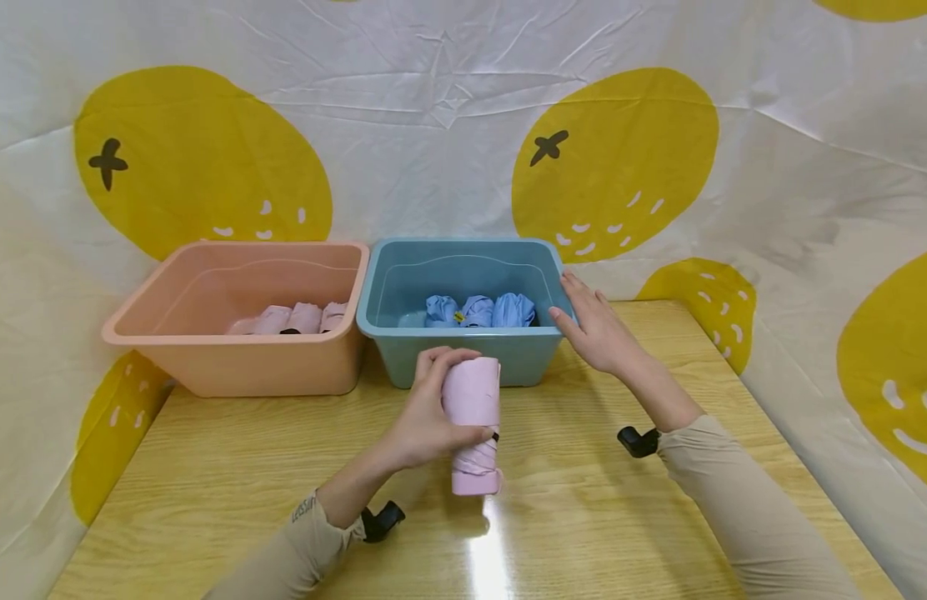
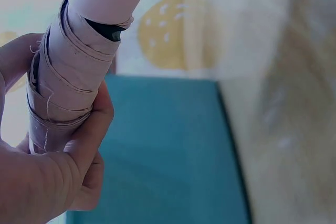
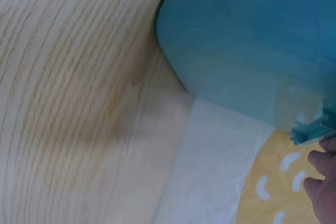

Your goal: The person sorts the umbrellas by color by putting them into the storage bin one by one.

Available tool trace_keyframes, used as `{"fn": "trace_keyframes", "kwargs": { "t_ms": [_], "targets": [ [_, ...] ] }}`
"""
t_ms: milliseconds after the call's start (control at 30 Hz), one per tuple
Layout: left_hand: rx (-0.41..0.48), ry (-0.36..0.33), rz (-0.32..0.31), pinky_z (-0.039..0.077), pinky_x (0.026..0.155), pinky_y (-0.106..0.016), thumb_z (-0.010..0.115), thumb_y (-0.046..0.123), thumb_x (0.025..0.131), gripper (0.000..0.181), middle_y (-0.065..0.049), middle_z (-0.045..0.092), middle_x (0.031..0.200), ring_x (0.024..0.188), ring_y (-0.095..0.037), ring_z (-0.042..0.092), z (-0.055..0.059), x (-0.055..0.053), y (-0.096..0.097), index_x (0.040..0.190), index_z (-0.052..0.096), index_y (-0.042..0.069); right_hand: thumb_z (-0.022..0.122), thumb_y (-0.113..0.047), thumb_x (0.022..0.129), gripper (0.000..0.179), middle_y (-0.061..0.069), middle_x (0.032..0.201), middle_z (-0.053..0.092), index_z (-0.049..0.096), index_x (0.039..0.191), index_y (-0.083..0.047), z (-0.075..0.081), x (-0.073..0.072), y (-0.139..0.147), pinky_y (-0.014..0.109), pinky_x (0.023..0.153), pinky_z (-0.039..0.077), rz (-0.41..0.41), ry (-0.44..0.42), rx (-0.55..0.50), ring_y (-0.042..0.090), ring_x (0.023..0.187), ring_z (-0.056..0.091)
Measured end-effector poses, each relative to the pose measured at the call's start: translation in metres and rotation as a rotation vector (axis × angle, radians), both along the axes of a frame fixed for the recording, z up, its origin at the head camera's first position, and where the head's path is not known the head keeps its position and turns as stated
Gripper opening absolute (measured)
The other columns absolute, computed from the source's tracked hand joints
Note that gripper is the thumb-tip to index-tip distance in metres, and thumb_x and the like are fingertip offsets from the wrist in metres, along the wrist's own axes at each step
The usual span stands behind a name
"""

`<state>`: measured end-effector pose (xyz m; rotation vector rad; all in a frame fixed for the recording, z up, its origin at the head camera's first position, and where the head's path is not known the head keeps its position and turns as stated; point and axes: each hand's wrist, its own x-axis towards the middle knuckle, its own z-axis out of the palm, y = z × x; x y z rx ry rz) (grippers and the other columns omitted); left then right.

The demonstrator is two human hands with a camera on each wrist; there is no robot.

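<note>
My left hand (image 1: 426, 417) grips a rolled-up pink folding umbrella (image 1: 473, 396), held upright in front of the blue bin (image 1: 463, 332). In the left wrist view, fingers and thumb curl round its wrapped fabric (image 2: 68, 72), and a dark gap shows between the folds. Its flat pink end points down toward the table. My right hand (image 1: 594, 325) rests on the blue bin's right rim with its fingers straight; the right wrist view catches only its fingertips (image 3: 320, 166) by the rim. Inside the blue bin lie several rolled blue bundles (image 1: 478, 311).
A pink bin (image 1: 268, 367) stands directly left of the blue one, with several rolled pink bundles (image 1: 304, 318) in it. Both bins sit at the back of the wooden table (image 1: 246, 467). Behind hangs a white cloth (image 1: 418, 167) with yellow fruit shapes.
</note>
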<state>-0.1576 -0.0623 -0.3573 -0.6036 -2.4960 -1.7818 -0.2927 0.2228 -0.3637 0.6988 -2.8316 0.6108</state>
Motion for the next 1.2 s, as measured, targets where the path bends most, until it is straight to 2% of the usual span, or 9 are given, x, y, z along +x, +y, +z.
{"fn": "trace_keyframes", "kwargs": {
  "t_ms": [67,267,400,533,633,833,1033,1200],
  "targets": [
    [0.0,0.008,0.022,0.047,0.082,-0.042,0.085,-0.002,0.061,0.084,-0.014,0.028,0.13,0.111,-0.034,0.043,0.019,0.005,-0.006,0.134,0.045,0.009,0.029,-0.052,0.1,0.071,0.007,0.159,0.009,0.015,0.152,-0.005,0.0,0.0,0.0,0.056,0.113,0.007,0.002,0.003,0.0,0.023,0.146,0.007],
    [-0.026,0.06,0.087,0.047,0.085,-0.045,0.086,0.001,0.063,0.085,-0.013,0.026,0.133,0.114,-0.033,0.041,0.039,0.002,-0.027,0.136,0.042,0.011,0.03,-0.052,0.1,0.072,0.007,0.159,0.009,0.017,0.151,-0.004,0.0,0.0,0.0,0.055,0.113,0.006,-0.003,0.003,-0.005,0.023,0.145,0.007],
    [-0.012,0.082,0.113,0.047,0.084,-0.045,0.086,0.003,0.064,0.087,-0.011,0.024,0.137,0.116,-0.031,0.038,0.044,-0.006,-0.045,0.137,0.04,0.014,0.029,-0.052,0.1,0.072,0.006,0.159,0.009,0.017,0.151,-0.004,0.001,0.0,0.0,0.055,0.113,0.006,-0.002,0.007,-0.003,0.024,0.145,0.008],
    [-0.012,0.098,0.149,0.049,0.082,-0.042,0.087,0.01,0.065,0.089,-0.005,0.023,0.136,0.115,-0.027,0.039,0.042,-0.02,-0.068,0.138,0.038,0.023,0.029,-0.053,0.1,0.072,0.006,0.159,0.008,0.016,0.151,-0.004,0.001,0.0,0.0,0.054,0.114,0.006,-0.002,0.0,-0.003,0.023,0.146,0.006],
    [-0.047,0.116,0.2,0.05,0.081,-0.041,0.088,0.017,0.065,0.09,-0.004,0.022,0.136,0.114,-0.026,0.039,0.043,-0.029,-0.085,0.139,0.037,0.028,0.029,-0.053,0.1,0.072,0.008,0.159,0.009,0.016,0.151,-0.004,0.001,0.0,0.0,0.054,0.114,0.005,0.0,-0.001,-0.009,0.023,0.146,0.007],
    [-0.112,0.15,0.301,0.049,0.079,-0.04,0.088,0.02,0.065,0.091,-0.004,0.023,0.133,0.111,-0.025,0.04,0.062,-0.037,-0.115,0.14,0.037,0.027,0.028,-0.053,0.1,0.072,0.007,0.159,0.009,0.015,0.152,-0.005,0.0,-0.001,0.001,0.055,0.113,0.006,-0.001,-0.004,-0.005,0.023,0.145,0.007],
    [-0.2,0.181,0.388,0.046,0.077,-0.026,0.088,0.02,0.065,0.095,-0.003,0.022,0.129,0.11,-0.024,0.038,0.079,-0.049,-0.148,0.142,0.034,0.026,0.028,-0.053,0.1,0.072,0.007,0.159,0.008,0.015,0.152,-0.005,0.0,-0.001,0.0,0.055,0.113,0.007,0.001,-0.012,-0.003,0.023,0.146,0.006],
    [-0.256,0.185,0.422,0.044,0.074,-0.018,0.087,0.02,0.067,0.095,-0.005,0.019,0.13,0.112,-0.026,0.036,0.091,-0.064,-0.179,0.143,0.031,0.025,0.028,-0.052,0.1,0.071,0.006,0.159,0.008,0.015,0.151,-0.004,0.001,-0.001,0.0,0.056,0.113,0.007,0.004,-0.008,-0.01,0.024,0.145,0.007]
  ]
}}
